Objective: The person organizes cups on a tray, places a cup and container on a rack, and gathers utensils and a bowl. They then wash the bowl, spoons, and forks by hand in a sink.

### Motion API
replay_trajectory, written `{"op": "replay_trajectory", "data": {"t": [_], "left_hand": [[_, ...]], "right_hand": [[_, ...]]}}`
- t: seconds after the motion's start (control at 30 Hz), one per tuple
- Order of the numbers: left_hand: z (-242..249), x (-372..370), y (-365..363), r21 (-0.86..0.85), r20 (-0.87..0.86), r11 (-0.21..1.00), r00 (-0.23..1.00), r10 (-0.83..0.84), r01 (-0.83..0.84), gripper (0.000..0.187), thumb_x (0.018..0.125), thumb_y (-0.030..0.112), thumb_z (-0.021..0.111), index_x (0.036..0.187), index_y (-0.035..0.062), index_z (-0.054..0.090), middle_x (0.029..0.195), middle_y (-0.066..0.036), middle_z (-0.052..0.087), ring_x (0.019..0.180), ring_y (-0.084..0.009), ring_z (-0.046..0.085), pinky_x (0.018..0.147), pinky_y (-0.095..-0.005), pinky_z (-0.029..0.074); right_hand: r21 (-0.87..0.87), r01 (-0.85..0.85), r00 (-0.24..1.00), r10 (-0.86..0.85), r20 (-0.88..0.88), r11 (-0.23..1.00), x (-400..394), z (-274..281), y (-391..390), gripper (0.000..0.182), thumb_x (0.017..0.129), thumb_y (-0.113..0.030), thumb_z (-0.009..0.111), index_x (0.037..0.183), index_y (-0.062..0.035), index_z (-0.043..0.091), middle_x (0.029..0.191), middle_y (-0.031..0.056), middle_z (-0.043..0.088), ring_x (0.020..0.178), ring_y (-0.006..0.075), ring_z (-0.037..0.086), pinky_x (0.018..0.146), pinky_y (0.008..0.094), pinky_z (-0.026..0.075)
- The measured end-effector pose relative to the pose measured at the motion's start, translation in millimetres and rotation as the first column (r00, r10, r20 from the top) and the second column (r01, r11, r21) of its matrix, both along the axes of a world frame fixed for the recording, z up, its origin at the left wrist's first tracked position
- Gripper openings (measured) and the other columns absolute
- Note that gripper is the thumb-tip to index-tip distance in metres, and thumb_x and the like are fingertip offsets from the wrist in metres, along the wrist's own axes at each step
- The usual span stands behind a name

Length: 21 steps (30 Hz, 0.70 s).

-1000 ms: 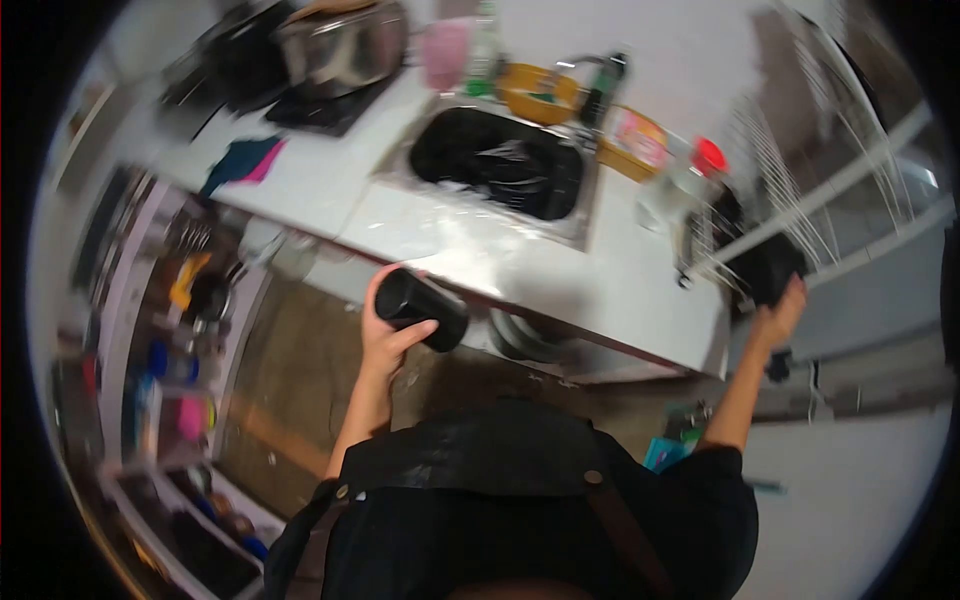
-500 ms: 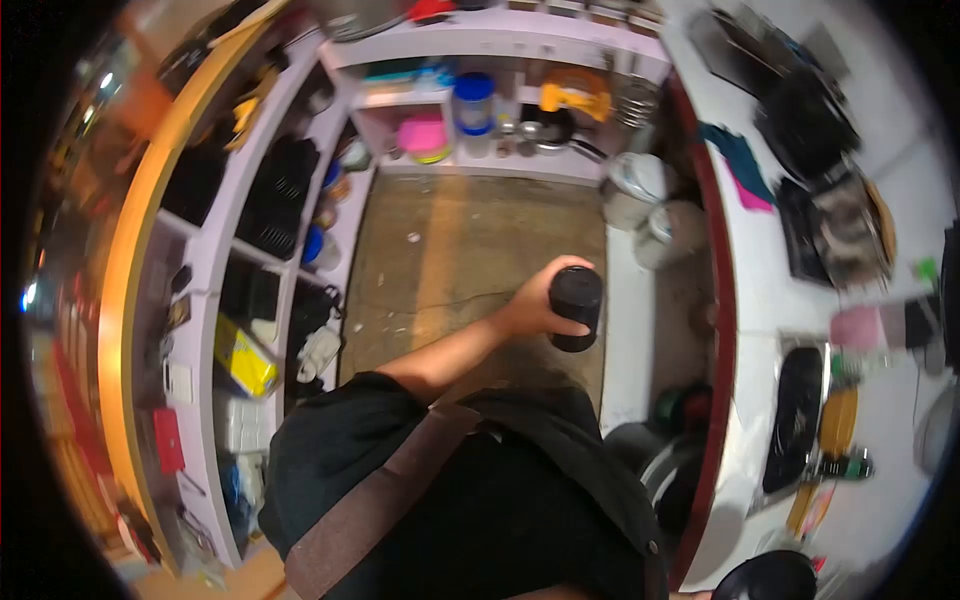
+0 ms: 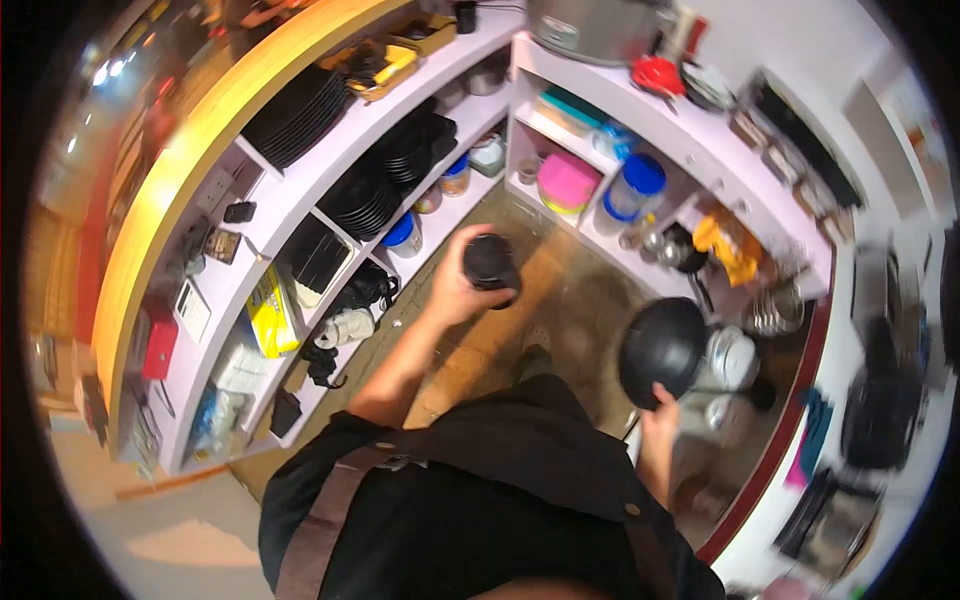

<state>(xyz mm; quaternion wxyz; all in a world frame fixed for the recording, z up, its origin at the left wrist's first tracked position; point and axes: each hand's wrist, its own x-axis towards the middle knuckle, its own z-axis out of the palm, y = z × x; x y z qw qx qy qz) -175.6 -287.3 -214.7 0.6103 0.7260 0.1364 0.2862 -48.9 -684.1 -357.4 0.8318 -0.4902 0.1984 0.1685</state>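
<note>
Wide-lens distortion bows the long yellow wooden counter edge (image 3: 190, 150), and black vignetting swallows all 4 corners. Small white lights flare at upper left amid warm, blurred orange. 1 warm streak crosses the dim brown floor (image 3: 545, 270); the white wall (image 3: 790, 40) looks cooler. The black round bowl (image 3: 650, 350) carries a soft sheen, while the black cylindrical cup (image 3: 488, 262) shows little detail. The far right edge is smeared.

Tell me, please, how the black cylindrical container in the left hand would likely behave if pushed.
Laid on its side, the black cylindrical container would probably roll, since its wall looks round. It is likely stiff: no dent shows where the left hand grips it. It may be fairly light, as one hand holds it up.
</note>
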Motion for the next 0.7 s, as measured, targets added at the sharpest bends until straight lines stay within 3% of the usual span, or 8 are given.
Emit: {"op": "replay_trajectory", "data": {"t": [0.17, 0.23, 0.3, 0.37, 0.5, 0.57, 0.63, 0.7], "left_hand": [[11, -5, 66, 0.003, -0.016, 0.95, 0.95, 0.313, -0.313, 0.076, 0.055, 0.001, 0.078, 0.12, 0.0061, 0.039, 0.102, -0.004, 0.053, 0.096, -0.0127, 0.051, 0.086, -0.0269, 0.04], [7, -13, 73, -0.062, -0.043, 0.916, 0.918, 0.393, -0.395, 0.076, 0.055, 0.001, 0.078, 0.119, 0.0057, 0.038, 0.101, -0.004, 0.053, 0.096, -0.0127, 0.052, 0.086, -0.0271, 0.04], [-2, -22, 78, -0.071, -0.06, 0.857, 0.859, 0.508, -0.511, 0.076, 0.055, 0.0, 0.078, 0.12, 0.0054, 0.038, 0.101, -0.005, 0.054, 0.096, -0.0133, 0.052, 0.087, -0.0279, 0.041], [1, -29, 81, -0.119, -0.072, 0.794, 0.803, 0.591, -0.596, 0.077, 0.055, -0.001, 0.077, 0.12, 0.0053, 0.038, 0.103, -0.006, 0.054, 0.097, -0.0141, 0.053, 0.087, -0.0291, 0.041], [-19, -60, 111, -0.163, -0.073, 0.681, 0.697, 0.713, -0.714, 0.078, 0.054, -0.004, 0.076, 0.121, 0.0051, 0.037, 0.106, -0.007, 0.055, 0.096, -0.0148, 0.054, 0.086, -0.0295, 0.043], [-15, -73, 131, -0.18, -0.093, 0.615, 0.636, 0.766, -0.767, 0.079, 0.054, -0.004, 0.076, 0.121, 0.0051, 0.036, 0.106, -0.007, 0.054, 0.097, -0.0152, 0.053, 0.086, -0.0296, 0.043], [-22, -89, 155, -0.217, -0.085, 0.545, 0.572, 0.816, -0.81, 0.079, 0.054, -0.004, 0.076, 0.121, 0.0051, 0.036, 0.107, -0.007, 0.054, 0.098, -0.0154, 0.053, 0.086, -0.0297, 0.043], [-23, -101, 178, -0.23, -0.075, 0.499, 0.527, 0.847, -0.836, 0.079, 0.054, -0.004, 0.076, 0.122, 0.0054, 0.035, 0.108, -0.008, 0.054, 0.099, -0.0158, 0.053, 0.086, -0.0301, 0.043]], "right_hand": [[-0.016, -0.492, 0.856, 0.48, -0.193, 0.871, 106, 0, 234, 0.043, 0.069, 0.01, 0.051, 0.112, 0.0035, 0.049, 0.107, 0.0158, 0.054, 0.101, 0.0297, 0.051, 0.09, 0.0396, 0.041], [-0.019, -0.713, 0.699, 0.708, -0.1, 0.701, 133, -33, 321, 0.041, 0.07, 0.009, 0.051, 0.111, 0.0033, 0.049, 0.106, 0.0142, 0.054, 0.097, 0.0297, 0.052, 0.089, 0.0405, 0.041], [0.014, -0.846, 0.513, 0.819, -0.258, 0.534, 139, -63, 412, 0.052, 0.063, 0.008, 0.051, 0.115, 0.004, 0.045, 0.11, 0.0183, 0.053, 0.096, 0.0334, 0.055, 0.083, 0.0431, 0.047], [-0.074, -0.921, 0.389, 0.884, -0.26, 0.383, 100, 45, 487, 0.051, 0.065, 0.006, 0.047, 0.115, 0.0076, 0.04, 0.102, 0.0229, 0.049, 0.09, 0.0415, 0.053, 0.075, 0.0581, 0.048], [-0.189, -0.978, -0.028, 0.951, -0.307, -0.09, 76, -4, 617, 0.035, 0.07, 0.004, 0.045, 0.104, 0.0111, 0.043, 0.099, 0.0258, 0.045, 0.084, 0.044, 0.052, 0.067, 0.0626, 0.05], [-0.221, -0.963, -0.073, 0.937, -0.342, -0.156, 52, -5, 646, 0.029, 0.07, 0.003, 0.045, 0.098, 0.0108, 0.046, 0.099, 0.026, 0.044, 0.082, 0.0437, 0.052, 0.065, 0.0617, 0.051], [-0.279, -0.96, 0.124, 0.884, -0.451, -0.008, 29, 19, 679, 0.024, 0.07, 0.003, 0.046, 0.093, 0.0097, 0.048, 0.097, 0.0254, 0.043, 0.08, 0.0432, 0.052, 0.063, 0.0606, 0.052], [-0.16, -0.987, 0.072, 0.885, -0.46, -0.003, 26, 33, 697, 0.022, 0.068, 0.004, 0.048, 0.091, 0.0066, 0.046, 0.092, 0.0208, 0.042, 0.082, 0.0397, 0.051, 0.067, 0.0613, 0.051]]}}
